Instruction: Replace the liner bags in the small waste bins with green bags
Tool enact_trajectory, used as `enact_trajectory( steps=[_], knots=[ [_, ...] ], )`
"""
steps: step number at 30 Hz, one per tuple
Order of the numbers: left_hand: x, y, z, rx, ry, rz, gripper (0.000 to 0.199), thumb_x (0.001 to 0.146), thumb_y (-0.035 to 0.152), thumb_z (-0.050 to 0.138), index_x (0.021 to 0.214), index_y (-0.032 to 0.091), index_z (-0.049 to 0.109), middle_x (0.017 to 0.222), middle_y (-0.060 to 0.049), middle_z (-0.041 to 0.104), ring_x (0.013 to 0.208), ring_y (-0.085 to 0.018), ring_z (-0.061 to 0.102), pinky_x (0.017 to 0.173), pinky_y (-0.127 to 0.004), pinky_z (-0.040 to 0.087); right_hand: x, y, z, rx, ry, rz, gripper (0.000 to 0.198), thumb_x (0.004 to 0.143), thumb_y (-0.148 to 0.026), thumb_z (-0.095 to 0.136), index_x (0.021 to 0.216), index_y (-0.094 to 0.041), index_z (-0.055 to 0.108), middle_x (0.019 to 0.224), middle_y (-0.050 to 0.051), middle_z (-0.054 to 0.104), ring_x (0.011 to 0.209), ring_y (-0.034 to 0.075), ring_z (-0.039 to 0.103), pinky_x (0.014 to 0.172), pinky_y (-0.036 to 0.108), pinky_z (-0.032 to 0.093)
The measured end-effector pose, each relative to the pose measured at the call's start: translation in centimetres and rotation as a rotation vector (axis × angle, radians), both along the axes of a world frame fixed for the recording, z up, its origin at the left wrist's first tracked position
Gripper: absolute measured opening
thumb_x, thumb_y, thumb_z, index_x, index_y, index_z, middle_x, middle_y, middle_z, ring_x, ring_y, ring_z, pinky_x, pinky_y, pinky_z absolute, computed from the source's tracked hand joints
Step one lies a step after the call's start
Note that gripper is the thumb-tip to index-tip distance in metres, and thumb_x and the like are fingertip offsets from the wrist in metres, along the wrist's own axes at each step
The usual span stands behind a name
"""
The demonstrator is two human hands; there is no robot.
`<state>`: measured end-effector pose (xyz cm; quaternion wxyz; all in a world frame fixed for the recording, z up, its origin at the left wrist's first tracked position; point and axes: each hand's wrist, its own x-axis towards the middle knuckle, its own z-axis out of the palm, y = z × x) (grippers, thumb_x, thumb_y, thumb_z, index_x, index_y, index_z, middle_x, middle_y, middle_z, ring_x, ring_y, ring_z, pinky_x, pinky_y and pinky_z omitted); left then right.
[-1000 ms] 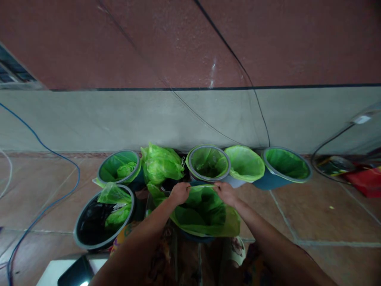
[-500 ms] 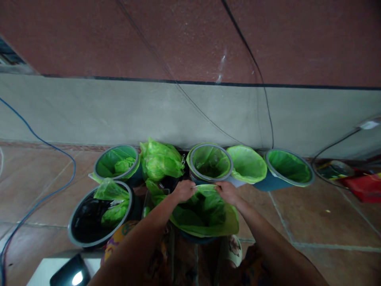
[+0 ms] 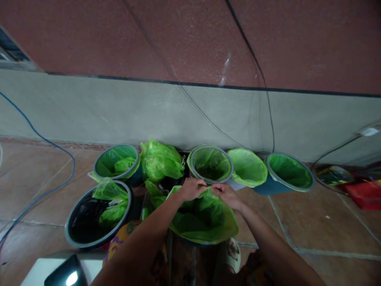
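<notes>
A green plastic bag (image 3: 205, 222) lines the bin (image 3: 196, 243) right in front of me, its edge folded out over the rim. My left hand (image 3: 192, 188) pinches the bag's far edge, and my right hand (image 3: 228, 194) grips the same edge close beside it. The two hands nearly touch. Just beyond them stands another bin (image 3: 212, 163) with a grey rim and a green liner. The bag's inside is dark, so its bottom cannot be made out.
Along the wall stand a lined bin (image 3: 116, 163), a bulging green bag (image 3: 160, 161), a green-lined bin (image 3: 248, 167) and a blue bin (image 3: 290, 171). A black-lined bin (image 3: 70, 230) is at left. A blue cable (image 3: 49, 141) crosses the floor; a red object (image 3: 363, 194) lies right.
My hands have come closer together along the bag's far edge, which was stretched between them before. The view has shifted slightly.
</notes>
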<state>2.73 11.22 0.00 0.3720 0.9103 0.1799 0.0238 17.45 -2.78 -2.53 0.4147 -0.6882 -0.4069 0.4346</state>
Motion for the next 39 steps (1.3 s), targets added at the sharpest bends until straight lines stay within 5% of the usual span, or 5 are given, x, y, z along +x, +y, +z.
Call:
enact_trajectory(
  steps=[10, 20, 30, 36, 39],
  knots=[
    [0.6, 0.2, -0.9, 0.141, 0.033, 0.047, 0.028, 0.093, 0.024, 0.039, 0.086, 0.019, 0.065, 0.082, -0.002, 0.068, 0.076, -0.014, 0.061, 0.073, -0.023, 0.044, 1.8, -1.5, 1.2, -0.069, -0.352, 0.074, 0.015, 0.072, -0.022, 0.054, 0.075, -0.019, 0.068, 0.070, 0.000, 0.064, 0.067, 0.016, 0.056, 0.063, 0.026, 0.042],
    [0.6, 0.8, -0.3, 0.211, 0.070, 0.012, 0.031, 0.096, 0.028, 0.035, 0.090, 0.019, 0.064, 0.087, -0.003, 0.069, 0.080, -0.014, 0.062, 0.075, -0.023, 0.044, 2.4, -1.9, 1.0, -0.098, -0.456, 0.026, 0.039, 0.069, -0.021, 0.062, 0.107, -0.021, 0.070, 0.103, 0.006, 0.072, 0.091, 0.023, 0.063, 0.082, 0.033, 0.047],
    [0.2, 0.6, -0.4, 0.308, 0.209, -0.027, 0.023, 0.088, 0.035, 0.053, 0.093, 0.022, 0.070, 0.092, -0.006, 0.073, 0.094, -0.023, 0.066, 0.085, -0.031, 0.046, 2.3, -1.2, 0.6, -0.091, -0.567, -0.016, 0.019, 0.080, -0.019, 0.050, 0.075, -0.019, 0.069, 0.079, 0.004, 0.071, 0.074, 0.018, 0.063, 0.072, 0.030, 0.045],
    [-0.2, 1.1, 0.1, 0.338, 0.277, 0.118, 0.028, 0.092, 0.034, 0.044, 0.098, 0.019, 0.067, 0.098, -0.010, 0.072, 0.098, -0.023, 0.066, 0.088, -0.032, 0.047, 3.0, -2.0, -0.9, -0.142, -0.464, -0.209, 0.029, 0.078, -0.030, 0.060, 0.104, -0.018, 0.065, 0.092, 0.007, 0.071, 0.076, 0.018, 0.064, 0.069, 0.029, 0.047],
    [-0.3, 1.3, 0.3, 0.333, 0.340, 0.178, 0.028, 0.092, 0.031, 0.043, 0.097, 0.018, 0.067, 0.101, -0.010, 0.071, 0.101, -0.023, 0.065, 0.090, -0.032, 0.047, 2.6, -2.1, -1.7, -0.232, -0.501, -0.176, 0.009, 0.072, -0.025, 0.062, 0.077, -0.018, 0.065, 0.073, 0.003, 0.067, 0.065, 0.016, 0.058, 0.060, 0.027, 0.043]
  ],
)
